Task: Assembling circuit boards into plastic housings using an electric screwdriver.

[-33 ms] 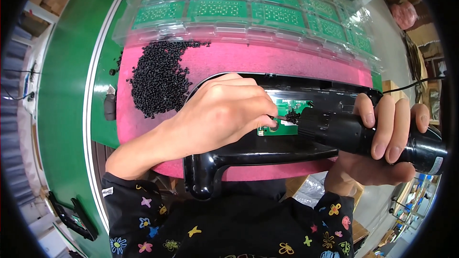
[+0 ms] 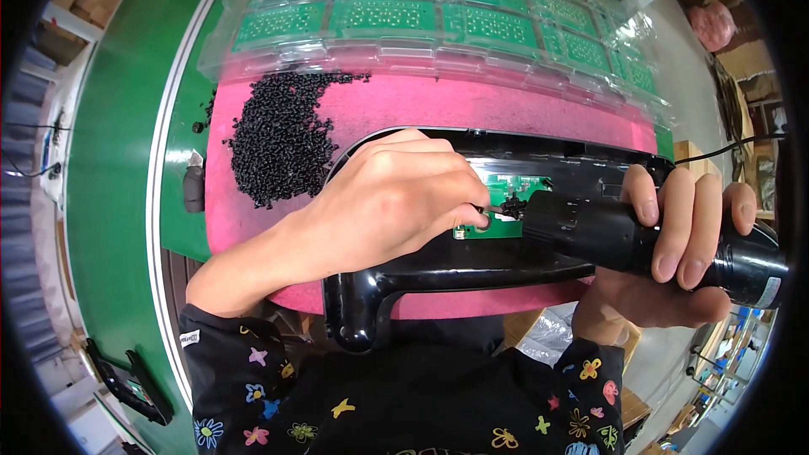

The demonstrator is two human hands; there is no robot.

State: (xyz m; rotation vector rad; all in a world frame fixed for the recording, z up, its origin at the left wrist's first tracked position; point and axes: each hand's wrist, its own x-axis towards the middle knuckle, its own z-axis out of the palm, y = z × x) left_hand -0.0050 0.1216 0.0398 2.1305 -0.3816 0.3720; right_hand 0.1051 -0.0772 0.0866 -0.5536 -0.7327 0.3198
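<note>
My right hand (image 2: 684, 240) is wrapped round a black electric screwdriver (image 2: 581, 227) that lies nearly level and points left. A clump of small black screws (image 2: 512, 206) clings about its tip. My left hand (image 2: 404, 194) is closed in a pinch at that tip, its thumb and forefinger together; a small dark piece, too small to make out, shows at the fingertips. Beneath both hands rests a glossy black plastic housing (image 2: 472, 263), with a green circuit board (image 2: 504, 230) inside it. My hands and the screwdriver cover part of the board.
A heap of black screws (image 2: 282, 143) lies on the pink mat (image 2: 404, 105), left of the housing. Behind stand clear plastic trays (image 2: 404, 59) holding several green circuit boards (image 2: 388, 14). Another black housing (image 2: 126, 379) sits at the lower left.
The screwdriver's nose has shifted very slightly left, toward my left fingertips. My left hand is nearly still, and the housing and the screw heap look the same.
</note>
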